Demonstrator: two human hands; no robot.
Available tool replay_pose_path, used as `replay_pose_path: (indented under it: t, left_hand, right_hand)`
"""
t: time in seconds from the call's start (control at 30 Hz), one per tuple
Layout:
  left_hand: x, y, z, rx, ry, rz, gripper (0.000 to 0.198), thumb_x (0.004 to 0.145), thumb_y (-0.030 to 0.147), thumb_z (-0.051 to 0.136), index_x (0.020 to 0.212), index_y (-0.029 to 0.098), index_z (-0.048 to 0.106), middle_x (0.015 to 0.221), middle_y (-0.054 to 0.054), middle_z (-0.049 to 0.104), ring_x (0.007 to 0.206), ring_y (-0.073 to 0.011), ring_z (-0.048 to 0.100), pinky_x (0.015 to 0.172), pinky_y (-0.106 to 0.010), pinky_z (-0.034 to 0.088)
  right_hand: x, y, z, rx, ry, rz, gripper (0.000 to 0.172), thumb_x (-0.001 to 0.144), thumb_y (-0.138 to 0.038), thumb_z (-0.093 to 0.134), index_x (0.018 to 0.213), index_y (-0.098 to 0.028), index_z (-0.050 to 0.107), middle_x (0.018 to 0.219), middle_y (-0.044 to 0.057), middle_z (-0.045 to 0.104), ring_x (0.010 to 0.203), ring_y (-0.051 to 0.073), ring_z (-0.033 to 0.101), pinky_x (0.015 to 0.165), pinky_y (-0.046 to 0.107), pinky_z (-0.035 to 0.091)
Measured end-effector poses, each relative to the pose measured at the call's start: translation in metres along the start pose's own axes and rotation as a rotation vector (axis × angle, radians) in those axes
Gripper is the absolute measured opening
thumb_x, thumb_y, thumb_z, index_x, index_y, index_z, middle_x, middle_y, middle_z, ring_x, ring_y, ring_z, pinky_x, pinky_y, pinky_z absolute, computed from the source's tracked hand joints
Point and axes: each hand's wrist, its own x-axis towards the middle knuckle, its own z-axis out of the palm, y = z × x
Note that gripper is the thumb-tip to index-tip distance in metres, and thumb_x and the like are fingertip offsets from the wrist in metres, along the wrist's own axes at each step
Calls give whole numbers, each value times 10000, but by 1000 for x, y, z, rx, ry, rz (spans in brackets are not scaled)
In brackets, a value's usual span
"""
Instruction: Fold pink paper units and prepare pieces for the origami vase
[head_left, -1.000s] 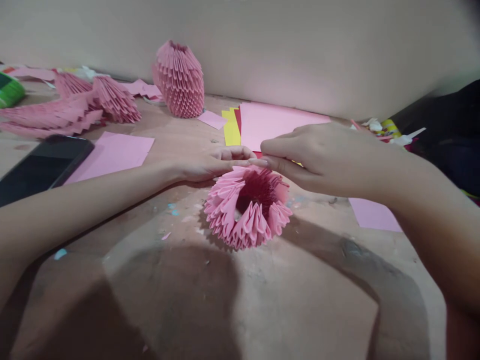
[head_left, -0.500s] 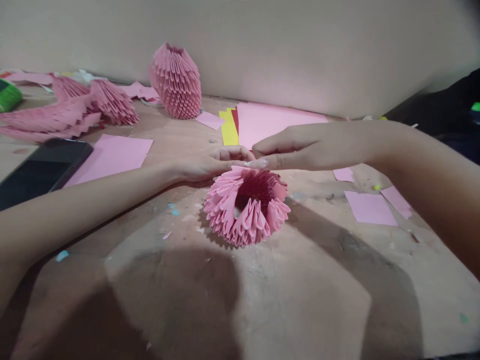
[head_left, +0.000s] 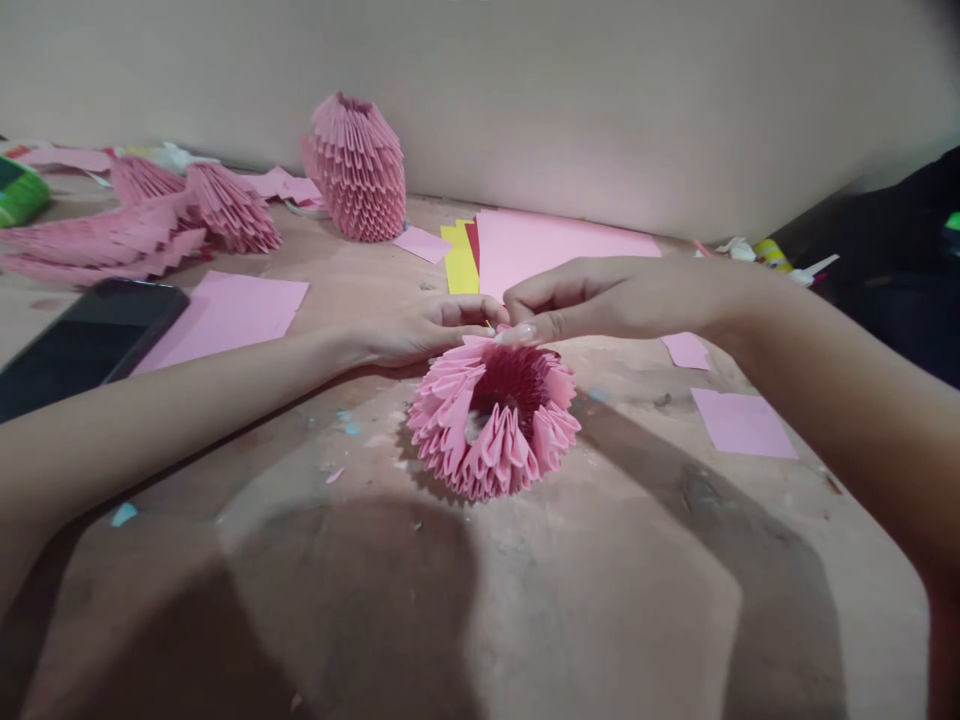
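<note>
Left hand [head_left: 412,328] and right hand [head_left: 600,302] side by side at the far rim of a round, hollow ring of folded pink paper [head_left: 504,450]

The ring sits on the worn brown wooden counter [head_left: 600,570], in front of the wearer at the middle of the view. From the fingers it lies toward the wearer and slightly lower, its far rim directly under the thumb tips. Neither hand is clearly nearer: the right thumb tip is at the far rim near its middle, the left thumb just beside it to the left, the two tips almost meeting.

The ring's opening points upward, so the inner far wall shows, and its folded points fan up and outward all round. Being nearly round, it has no marked long axis; the standing axis through its hollow looks about upright.

The right fingers are narrow, index curled close to the thumb; whether a loose piece is between them cannot be told. The left fingers are bent, loosely curved behind the rim, with the thumb in front of them; their grip on the ring, if any, is hidden.

Beyond the hands lies a stack of flat pink sheets [head_left: 559,238]; farther left stands a tall, vase-shaped body of folded pink paper [head_left: 356,170].
</note>
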Motion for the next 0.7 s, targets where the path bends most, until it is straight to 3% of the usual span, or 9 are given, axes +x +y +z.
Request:
replay_pose_path:
  t: [0.1, 0.33, 0.47, 0.7]
  left_hand:
    - [-1, -2, -1, 9, 3, -6, 293, 883, 285, 917, 1023, 139, 705, 992, -5, 754, 802, -102, 685, 721, -212, 560]
    - [0, -5, -4, 33, 17, -11, 468, 759, 426, 1015, 1018, 170, 720, 1062, -28, 749, 816, -126, 674, 716, -231, 555]
    - [0, -6, -4, 40, 14, -28, 504, 761, 488, 1013, 1033, 176, 726, 1068, -37, 755, 849, -139, 689, 753, -248, 567]
    - [-2, -8, -4, -14, 19, -36, 448, 805, 454, 993, 1043, 173, 737, 1043, -33, 745, 835, -126, 663, 752, -233, 543]
  right_hand:
    - [-2, 3, -1, 5, 0, -7, 531, 904, -696, 799, 657, -258, 625, 818, -6, 746, 1153, 256, 794, 955, 379, 650]
    - [-6, -2, 4, -49, 26, 21, 458, 959, -608, 749, 686, -263, 620, 732, -21, 665, 923, 200, 747, 925, 350, 632]
    - [-7, 3, 3, -22, -1, 25, 517, 945, -663, 754, 666, -260, 587, 674, -21, 584, 825, 192, 683, 849, 351, 600]
    - [-8, 17, 5, 56, 61, -14, 698, 929, -849, 676, 658, -239, 474, 650, -51, 403, 616, 129, 387, 597, 302, 386]
